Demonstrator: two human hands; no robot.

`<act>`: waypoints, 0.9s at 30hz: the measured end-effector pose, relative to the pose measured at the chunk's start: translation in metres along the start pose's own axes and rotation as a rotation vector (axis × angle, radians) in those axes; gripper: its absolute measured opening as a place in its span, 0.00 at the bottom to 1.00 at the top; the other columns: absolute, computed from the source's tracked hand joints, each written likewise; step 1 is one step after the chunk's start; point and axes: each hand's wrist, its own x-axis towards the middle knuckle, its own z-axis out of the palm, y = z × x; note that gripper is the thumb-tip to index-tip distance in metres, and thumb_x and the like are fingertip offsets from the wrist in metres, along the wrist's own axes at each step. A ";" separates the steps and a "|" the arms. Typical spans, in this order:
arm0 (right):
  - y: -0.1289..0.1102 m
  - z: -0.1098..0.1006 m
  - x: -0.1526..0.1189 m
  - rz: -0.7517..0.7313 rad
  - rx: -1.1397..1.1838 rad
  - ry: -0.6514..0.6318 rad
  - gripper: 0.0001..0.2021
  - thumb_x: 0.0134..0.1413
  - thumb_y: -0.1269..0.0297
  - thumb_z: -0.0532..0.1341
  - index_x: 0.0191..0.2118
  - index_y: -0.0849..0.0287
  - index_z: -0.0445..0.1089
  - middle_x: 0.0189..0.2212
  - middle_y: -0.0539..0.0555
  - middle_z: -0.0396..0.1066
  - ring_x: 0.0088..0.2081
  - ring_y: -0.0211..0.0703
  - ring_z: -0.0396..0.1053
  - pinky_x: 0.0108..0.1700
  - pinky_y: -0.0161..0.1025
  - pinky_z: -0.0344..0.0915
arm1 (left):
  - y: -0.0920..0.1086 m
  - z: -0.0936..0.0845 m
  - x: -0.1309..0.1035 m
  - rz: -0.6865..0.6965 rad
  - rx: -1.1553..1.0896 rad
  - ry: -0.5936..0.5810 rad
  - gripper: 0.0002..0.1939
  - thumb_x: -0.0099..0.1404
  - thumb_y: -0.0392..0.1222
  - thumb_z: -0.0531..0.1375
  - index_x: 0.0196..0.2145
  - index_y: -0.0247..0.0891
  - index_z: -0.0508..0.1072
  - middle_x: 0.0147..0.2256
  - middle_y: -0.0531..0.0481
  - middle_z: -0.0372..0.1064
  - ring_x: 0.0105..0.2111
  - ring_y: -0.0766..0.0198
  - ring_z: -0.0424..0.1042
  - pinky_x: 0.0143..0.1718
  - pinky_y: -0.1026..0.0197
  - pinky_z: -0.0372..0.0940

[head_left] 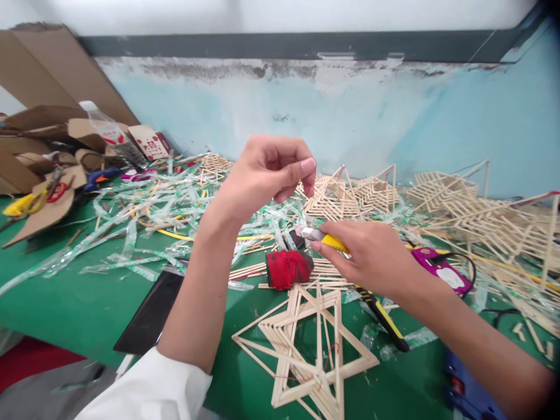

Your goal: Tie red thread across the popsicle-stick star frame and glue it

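My left hand [266, 172] is raised above the green table, fingers curled and thumb pressed to the fingertips; anything held in them is too small to make out. Lower and to its right, my right hand [365, 254] grips a yellow utility knife [335, 242] with a grey metal front end pointing left. Just below the knife lies a bundle of red thread [289, 269] wound round a dark core. Nearest me is a star-shaped frame [306, 356] of thin wooden sticks, with bits of red thread on it. Loose wooden sticks [249, 269] lie under the thread bundle.
Several stick frames [335, 198] stand along the wall. Clear tape strips [144, 216] litter the table [52, 286]. A yellow-black tool handle [385, 321], a purple case [441, 271] and a blue tool [470, 385] lie right; scissors [30, 201], a bottle [114, 134] and cardboard [56, 64] left.
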 end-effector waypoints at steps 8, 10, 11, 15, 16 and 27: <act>-0.006 -0.005 0.010 0.054 -0.085 0.072 0.18 0.68 0.51 0.52 0.45 0.56 0.75 0.32 0.54 0.79 0.30 0.48 0.74 0.29 0.39 0.48 | 0.006 -0.004 -0.003 -0.033 0.085 -0.004 0.09 0.65 0.38 0.63 0.27 0.34 0.76 0.28 0.49 0.73 0.17 0.76 0.56 0.19 0.66 0.54; -0.005 -0.006 0.011 0.065 -0.097 0.097 0.17 0.67 0.53 0.53 0.46 0.57 0.75 0.32 0.55 0.79 0.30 0.48 0.74 0.29 0.39 0.48 | 0.010 -0.009 -0.004 -0.045 0.161 0.015 0.08 0.63 0.37 0.64 0.26 0.34 0.77 0.28 0.49 0.72 0.19 0.76 0.56 0.18 0.67 0.51; -0.004 -0.007 0.012 0.071 -0.106 0.111 0.17 0.67 0.54 0.53 0.46 0.58 0.75 0.32 0.55 0.79 0.30 0.48 0.74 0.28 0.39 0.48 | 0.012 -0.011 -0.005 -0.060 0.199 0.024 0.08 0.62 0.36 0.65 0.25 0.33 0.77 0.27 0.50 0.72 0.19 0.75 0.57 0.17 0.68 0.50; -0.001 -0.013 0.016 0.105 -0.166 0.146 0.16 0.67 0.54 0.55 0.45 0.58 0.75 0.32 0.56 0.79 0.29 0.47 0.74 0.28 0.38 0.48 | 0.018 -0.020 -0.010 -0.222 0.219 0.046 0.08 0.62 0.36 0.65 0.25 0.34 0.77 0.18 0.52 0.67 0.14 0.76 0.56 0.15 0.68 0.50; -0.001 -0.014 0.018 0.124 -0.188 0.146 0.16 0.66 0.53 0.55 0.45 0.58 0.75 0.32 0.56 0.79 0.29 0.48 0.74 0.28 0.38 0.48 | 0.019 -0.022 -0.010 -0.274 0.192 0.031 0.09 0.62 0.37 0.64 0.25 0.34 0.77 0.15 0.53 0.65 0.12 0.75 0.55 0.15 0.67 0.51; -0.001 -0.020 0.026 0.209 -0.231 0.170 0.19 0.67 0.52 0.56 0.51 0.58 0.75 0.39 0.58 0.81 0.33 0.50 0.76 0.28 0.39 0.47 | 0.017 -0.029 -0.008 -0.311 0.213 -0.047 0.07 0.57 0.37 0.66 0.23 0.36 0.81 0.21 0.50 0.71 0.20 0.72 0.61 0.21 0.66 0.55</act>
